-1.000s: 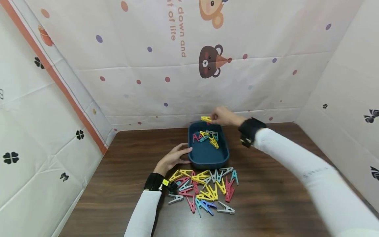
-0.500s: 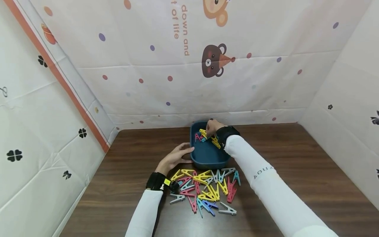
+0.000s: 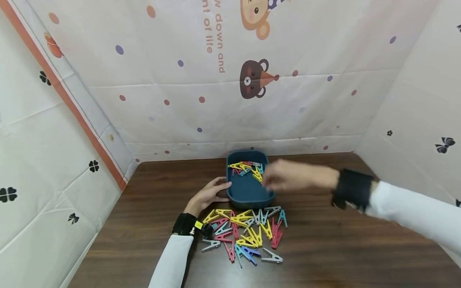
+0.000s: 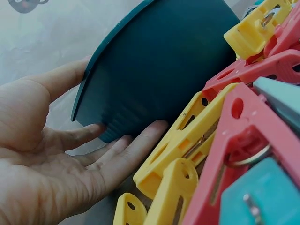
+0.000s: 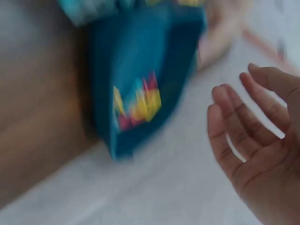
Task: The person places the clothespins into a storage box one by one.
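A dark blue tray [image 3: 248,190] stands on the brown table, with several coloured clothespins [image 3: 247,168] lying at its far end. My left hand [image 3: 210,193] rests open against the tray's left wall [image 4: 154,70], fingers straight. My right hand [image 3: 284,179] is blurred over the tray's right rim. In the right wrist view its fingers [image 5: 243,136] are loosely spread and hold nothing, with the tray [image 5: 140,61] and its clothespins [image 5: 138,105] beyond. A heap of clothespins [image 3: 248,232] in yellow, red, teal, blue and grey lies in front of the tray, and some [image 4: 187,140] show by my left wrist.
Printed cloth walls [image 3: 230,80] close in the table at the back, left and right. Bare wood [image 3: 342,248] lies to the right of the heap and also at the left, beside my left forearm [image 3: 169,260].
My right hand carried a yellow clothespin to the tray's far end, let it go among the others, and has swung back to the right, empty. My left hand stayed at the tray.
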`<act>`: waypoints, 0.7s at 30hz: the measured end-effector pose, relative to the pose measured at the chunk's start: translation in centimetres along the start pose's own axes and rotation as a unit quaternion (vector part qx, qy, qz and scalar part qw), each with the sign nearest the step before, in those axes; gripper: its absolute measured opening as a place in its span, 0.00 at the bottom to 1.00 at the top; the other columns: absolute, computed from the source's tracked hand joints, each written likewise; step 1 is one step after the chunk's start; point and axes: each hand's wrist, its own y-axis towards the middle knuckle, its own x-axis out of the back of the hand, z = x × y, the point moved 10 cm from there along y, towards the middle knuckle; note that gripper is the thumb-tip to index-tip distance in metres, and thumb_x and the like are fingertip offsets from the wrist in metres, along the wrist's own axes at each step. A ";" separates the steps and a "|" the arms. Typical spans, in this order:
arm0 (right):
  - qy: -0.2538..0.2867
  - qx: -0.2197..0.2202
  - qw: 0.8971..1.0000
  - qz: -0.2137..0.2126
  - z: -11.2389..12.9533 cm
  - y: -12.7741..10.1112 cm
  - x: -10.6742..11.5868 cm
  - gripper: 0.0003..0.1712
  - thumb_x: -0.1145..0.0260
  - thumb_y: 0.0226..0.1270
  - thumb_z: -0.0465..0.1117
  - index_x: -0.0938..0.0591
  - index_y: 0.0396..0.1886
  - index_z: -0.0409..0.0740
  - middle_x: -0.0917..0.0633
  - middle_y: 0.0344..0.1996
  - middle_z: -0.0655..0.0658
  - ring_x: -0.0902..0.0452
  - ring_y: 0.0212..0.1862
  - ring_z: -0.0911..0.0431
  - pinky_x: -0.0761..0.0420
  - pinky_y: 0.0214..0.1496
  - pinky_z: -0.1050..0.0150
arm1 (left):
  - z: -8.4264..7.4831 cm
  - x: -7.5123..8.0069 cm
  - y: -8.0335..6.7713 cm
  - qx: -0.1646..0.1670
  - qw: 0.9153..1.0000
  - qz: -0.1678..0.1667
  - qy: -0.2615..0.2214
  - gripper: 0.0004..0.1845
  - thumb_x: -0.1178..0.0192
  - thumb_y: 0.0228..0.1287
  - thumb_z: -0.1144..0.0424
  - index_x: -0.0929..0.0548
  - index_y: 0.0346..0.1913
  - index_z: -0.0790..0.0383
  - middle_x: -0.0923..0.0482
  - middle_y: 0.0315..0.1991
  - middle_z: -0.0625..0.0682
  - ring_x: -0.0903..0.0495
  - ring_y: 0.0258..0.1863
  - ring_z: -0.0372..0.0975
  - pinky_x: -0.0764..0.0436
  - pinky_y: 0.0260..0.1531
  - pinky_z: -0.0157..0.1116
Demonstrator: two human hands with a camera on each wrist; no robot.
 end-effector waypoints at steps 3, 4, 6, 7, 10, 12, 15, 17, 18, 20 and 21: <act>-0.026 0.025 0.998 0.050 3.8 -3.2 -5.1 0.09 0.30 0.71 0.44 0.14 0.47 0.51 0.15 0.44 0.55 0.20 0.43 0.68 0.16 0.44 0.75 | -0.3 0.3 -0.1 -0.006 1.000 -0.005 -0.002 0.36 0.40 0.76 0.53 0.41 0.79 0.58 0.44 0.77 0.63 0.34 0.74 0.59 0.16 0.60 0.53; -0.041 0.033 0.997 0.060 4.8 -4.0 -6.7 0.10 0.30 0.71 0.47 0.14 0.48 0.53 0.16 0.45 0.55 0.21 0.44 0.70 0.17 0.43 0.77 | -0.4 0.4 -0.1 -0.008 1.000 -0.006 -0.001 0.36 0.40 0.76 0.52 0.41 0.79 0.58 0.43 0.77 0.63 0.34 0.73 0.59 0.16 0.60 0.53; -0.069 0.050 0.994 0.070 6.3 -5.4 -9.6 0.13 0.30 0.70 0.49 0.16 0.51 0.55 0.18 0.47 0.55 0.23 0.45 0.70 0.19 0.40 0.79 | -0.5 0.4 -0.1 -0.010 1.000 -0.006 -0.001 0.36 0.40 0.76 0.52 0.41 0.79 0.58 0.42 0.77 0.63 0.33 0.73 0.58 0.15 0.60 0.52; -0.083 0.060 0.992 0.069 6.8 -5.9 -10.8 0.15 0.30 0.70 0.50 0.17 0.53 0.54 0.18 0.49 0.55 0.24 0.46 0.70 0.19 0.39 0.79 | -0.5 0.5 -0.1 -0.008 1.000 -0.008 -0.003 0.36 0.40 0.76 0.52 0.41 0.79 0.57 0.42 0.76 0.63 0.33 0.73 0.58 0.15 0.60 0.52; -0.124 0.081 0.988 0.050 7.6 -6.6 -13.3 0.17 0.29 0.69 0.50 0.18 0.55 0.55 0.19 0.50 0.56 0.25 0.47 0.69 0.21 0.38 0.79 | -0.3 0.5 -0.1 -0.003 1.000 -0.012 -0.008 0.36 0.39 0.75 0.52 0.40 0.78 0.57 0.40 0.76 0.62 0.32 0.73 0.57 0.15 0.60 0.52; -0.139 0.083 0.986 0.034 7.5 -6.7 -14.2 0.17 0.28 0.69 0.49 0.19 0.55 0.54 0.19 0.48 0.56 0.25 0.47 0.68 0.20 0.38 0.78 | -0.1 0.4 -0.1 -0.001 1.000 -0.012 -0.007 0.36 0.39 0.75 0.52 0.40 0.78 0.57 0.41 0.76 0.62 0.32 0.73 0.58 0.15 0.60 0.53; -0.134 0.073 0.988 0.016 7.0 -6.5 -14.7 0.15 0.27 0.68 0.45 0.17 0.52 0.53 0.17 0.44 0.57 0.23 0.45 0.68 0.20 0.37 0.79 | 0.2 0.2 -0.2 0.000 1.000 -0.008 -0.005 0.36 0.39 0.75 0.52 0.41 0.78 0.57 0.43 0.77 0.63 0.34 0.74 0.58 0.16 0.60 0.52; -0.121 0.060 0.991 0.013 6.6 -6.4 -14.8 0.13 0.26 0.67 0.43 0.16 0.50 0.53 0.16 0.43 0.57 0.22 0.44 0.69 0.20 0.37 0.80 | 0.2 0.1 -0.3 0.001 1.000 -0.006 -0.003 0.36 0.39 0.75 0.53 0.41 0.78 0.57 0.45 0.78 0.63 0.35 0.74 0.58 0.16 0.61 0.52; -0.112 0.053 0.992 0.014 6.4 -6.3 -14.8 0.13 0.26 0.67 0.42 0.16 0.49 0.53 0.16 0.43 0.57 0.22 0.44 0.69 0.20 0.36 0.80 | 0.2 0.0 -0.3 0.002 1.000 -0.007 -0.004 0.35 0.39 0.75 0.53 0.40 0.78 0.56 0.45 0.78 0.63 0.35 0.74 0.58 0.16 0.61 0.52; -0.100 0.040 0.994 0.016 6.1 -6.2 -14.7 0.13 0.26 0.66 0.41 0.15 0.49 0.53 0.16 0.42 0.57 0.22 0.44 0.70 0.20 0.36 0.81 | 0.1 0.0 -0.2 -0.001 1.000 -0.007 -0.004 0.35 0.39 0.75 0.53 0.40 0.78 0.56 0.45 0.79 0.63 0.35 0.74 0.58 0.16 0.60 0.53; -0.097 0.036 0.995 0.016 6.0 -6.2 -14.5 0.13 0.25 0.65 0.40 0.15 0.48 0.53 0.16 0.42 0.57 0.22 0.44 0.70 0.20 0.35 0.80 | 0.0 0.0 -0.2 -0.002 1.000 -0.008 -0.004 0.35 0.39 0.75 0.53 0.40 0.78 0.57 0.45 0.78 0.63 0.35 0.74 0.58 0.16 0.60 0.53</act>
